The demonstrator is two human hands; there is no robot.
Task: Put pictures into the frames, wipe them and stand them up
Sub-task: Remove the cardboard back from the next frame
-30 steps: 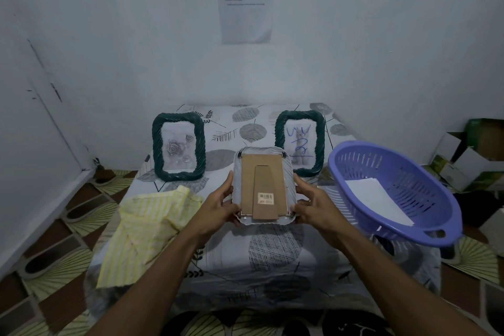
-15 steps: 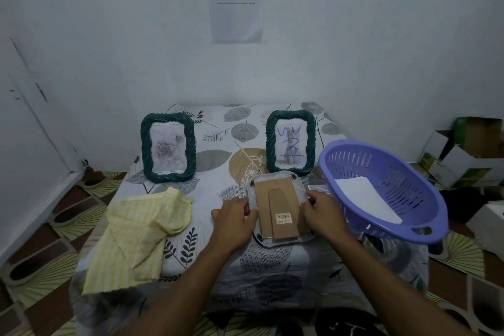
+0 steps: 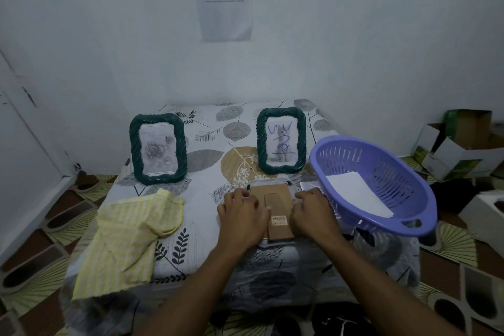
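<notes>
A silver picture frame (image 3: 276,199) lies face down on the patterned table (image 3: 201,199), its brown cardboard back and folded stand facing up. My left hand (image 3: 242,215) covers its left side with curled fingers at the back's edge. Over the right side, my right hand (image 3: 313,213) does the same. Two green rope-edged frames stand upright behind. The left frame (image 3: 158,148) shows a rose picture and the right frame (image 3: 282,140) a cat picture with blue scribbles. A yellow striped cloth (image 3: 131,232) lies crumpled at the table's left front.
A purple plastic basket (image 3: 341,161) sits tilted at the table's right edge with a white sheet (image 3: 357,194) inside. Another pale sheet (image 3: 308,185) lies between basket and frame. Cardboard boxes (image 3: 458,150) are piled on the floor at right. The wall is close behind.
The silver frame was held up off the table by its sides; it now lies flat, face down. Both hands have shifted from its edges onto its back.
</notes>
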